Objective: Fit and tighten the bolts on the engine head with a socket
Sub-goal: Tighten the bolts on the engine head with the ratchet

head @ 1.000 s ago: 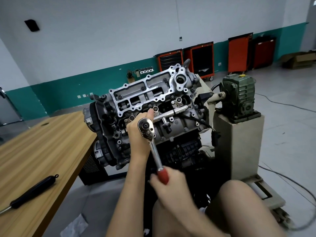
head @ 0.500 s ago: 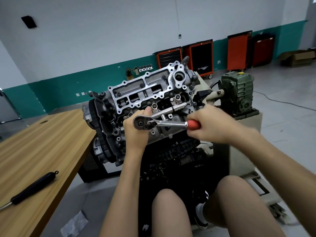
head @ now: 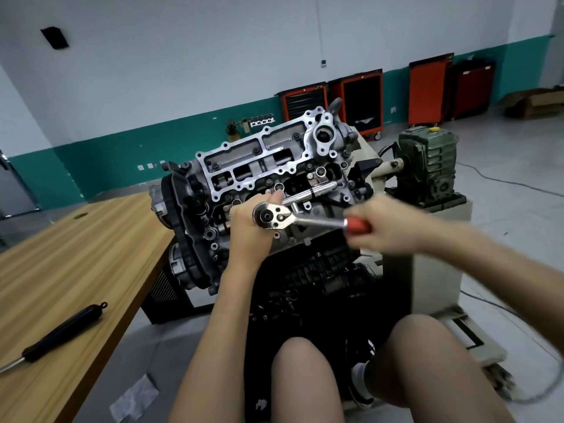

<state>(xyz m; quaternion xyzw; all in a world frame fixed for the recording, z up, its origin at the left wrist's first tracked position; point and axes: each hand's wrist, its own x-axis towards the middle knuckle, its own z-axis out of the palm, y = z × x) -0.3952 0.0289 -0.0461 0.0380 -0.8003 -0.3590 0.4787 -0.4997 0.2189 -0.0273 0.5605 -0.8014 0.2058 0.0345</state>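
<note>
The engine head (head: pixel 259 166) stands tilted on a stand, its silver cover with several bolt holes facing me. A chrome ratchet wrench (head: pixel 274 219) with a red handle lies across the head's lower part, its round head toward the left. My left hand (head: pixel 248 227) is curled behind the ratchet's head, where the socket sits hidden, thumb pointing up. My right hand (head: pixel 378 224), blurred, grips the red handle out to the right. A chrome extension bar (head: pixel 311 193) lies on the head just above the wrench.
A wooden table (head: pixel 76 254) on the left holds a black-handled tool (head: pixel 61 334). A green gearbox (head: pixel 427 166) sits on a beige pedestal at right. A black crate of small parts (head: pixel 305 300) stands under the engine. My knees are in front. Red tool cabinets (head: pixel 360 99) line the wall.
My right hand swung the ratchet handle from pointing down toward me up to the right, then slightly down again. My left hand stayed at the ratchet's head.
</note>
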